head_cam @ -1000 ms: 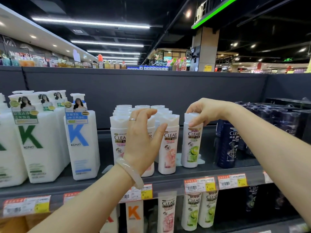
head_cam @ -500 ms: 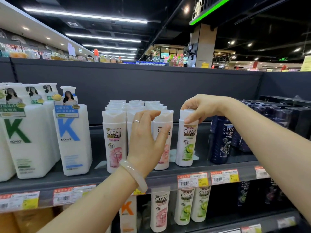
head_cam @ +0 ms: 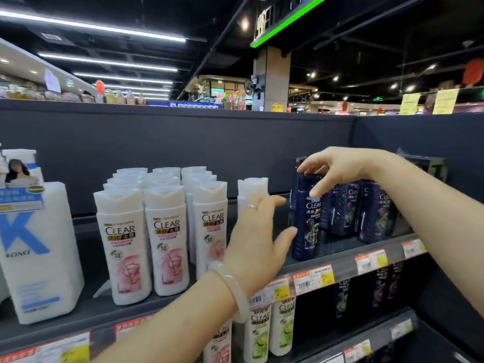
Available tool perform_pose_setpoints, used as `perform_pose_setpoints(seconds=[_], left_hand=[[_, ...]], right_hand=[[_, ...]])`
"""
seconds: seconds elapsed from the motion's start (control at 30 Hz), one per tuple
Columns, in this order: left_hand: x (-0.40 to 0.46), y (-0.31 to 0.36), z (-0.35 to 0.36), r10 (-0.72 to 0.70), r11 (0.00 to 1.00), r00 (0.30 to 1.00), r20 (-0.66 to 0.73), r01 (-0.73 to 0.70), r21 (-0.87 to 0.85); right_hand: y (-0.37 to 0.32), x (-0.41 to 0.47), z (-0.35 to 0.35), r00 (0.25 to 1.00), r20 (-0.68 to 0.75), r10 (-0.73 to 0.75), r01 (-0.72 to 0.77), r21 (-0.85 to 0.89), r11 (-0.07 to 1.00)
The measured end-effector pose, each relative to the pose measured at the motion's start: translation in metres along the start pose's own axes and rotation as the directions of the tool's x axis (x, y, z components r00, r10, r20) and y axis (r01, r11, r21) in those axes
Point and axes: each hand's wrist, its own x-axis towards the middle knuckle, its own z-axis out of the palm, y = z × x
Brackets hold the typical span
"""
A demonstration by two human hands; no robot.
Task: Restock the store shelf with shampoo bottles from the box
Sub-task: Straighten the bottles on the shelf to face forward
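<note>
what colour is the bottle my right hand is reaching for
Dark navy blue, with white CLEAR lettering: the bottle under your right hand, in the head view.

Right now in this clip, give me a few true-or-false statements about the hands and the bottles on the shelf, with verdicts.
1. The right hand is at the cap of a dark blue CLEAR shampoo bottle. True.
2. The left hand wears a ring and a pale bangle at the wrist. True.
3. The white CLEAR bottles with pink labels lie toppled on their sides. False: they stand upright in rows.
4. The left hand is clamped around a dark blue bottle. False: it is spread open in front of a lone white capped bottle, gripping nothing visible.
5. The large white KONO bottle with a blue K stands to the right of the dark blue bottles. False: it stands at the far left of the shelf.
</note>
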Motion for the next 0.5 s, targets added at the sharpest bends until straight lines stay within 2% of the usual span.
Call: perform_pose_setpoints(seconds=[0.13, 0.27, 0.4, 0.5], left_hand=[[0.01, 0.007, 0.028, -0.031, 0.998, 0.999, 0.035, 0.033, -0.052], [0.023, 0.011, 0.055, -0.197, 0.971, 0.979, 0.06, 0.203, -0.126], [0.029, 0.002, 0.079, -0.478, 0.858, 0.867, 0.137, 0.495, -0.138], [0.025, -0.01, 0.092, -0.598, 0.779, 0.79, 0.136, 0.613, -0.133]], right_hand=[[0.009, 0.005, 0.01, 0.998, -0.032, -0.055, 0.054, -0.021, 0.998], [0.014, 0.011, 0.012, 0.988, -0.028, -0.153, 0.155, 0.078, 0.985], [0.021, 0.016, 0.007, 0.972, 0.024, -0.234, 0.231, 0.093, 0.969], [0.023, 0.022, 0.007, 0.958, 0.058, -0.282, 0.276, 0.099, 0.956]])
